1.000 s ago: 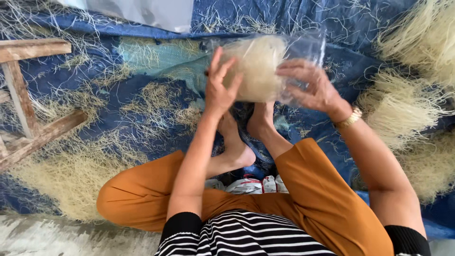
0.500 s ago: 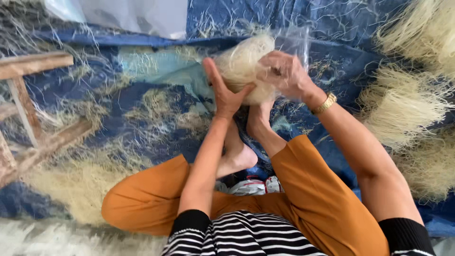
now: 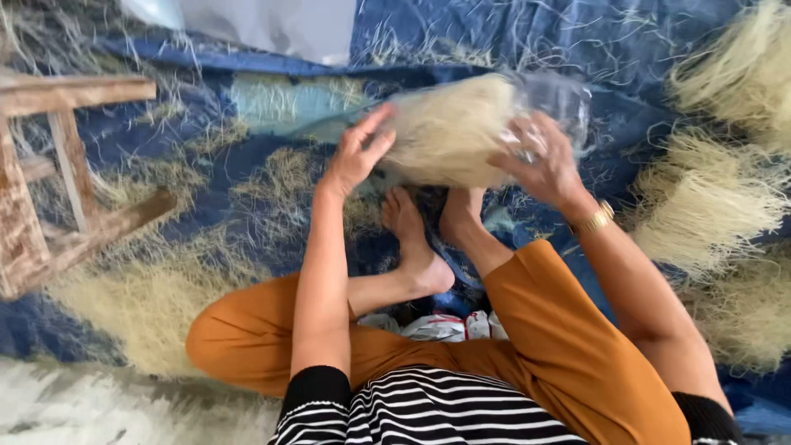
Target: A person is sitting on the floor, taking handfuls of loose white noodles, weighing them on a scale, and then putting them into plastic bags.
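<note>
Both hands hold a bundle (image 3: 449, 132) of pale noodle-like strands, partly in a clear bag (image 3: 560, 99), above the bare feet (image 3: 428, 231). The left hand (image 3: 356, 155) presses its spread fingers against the bundle's left end. The right hand (image 3: 540, 161) grasps the bag end, fingers curled. Wooden frame (image 3: 49, 181) lies well left of the bundle, on the blue tarp (image 3: 577, 33).

Soft even daylight, no hard shadows, brightest on the pale sheet (image 3: 272, 25) at upper centre, motion blur over the right hand (image 3: 540, 161) and fibre bundle (image 3: 449, 132), wide-angle stretching at edges, lower left corner smeared
</note>
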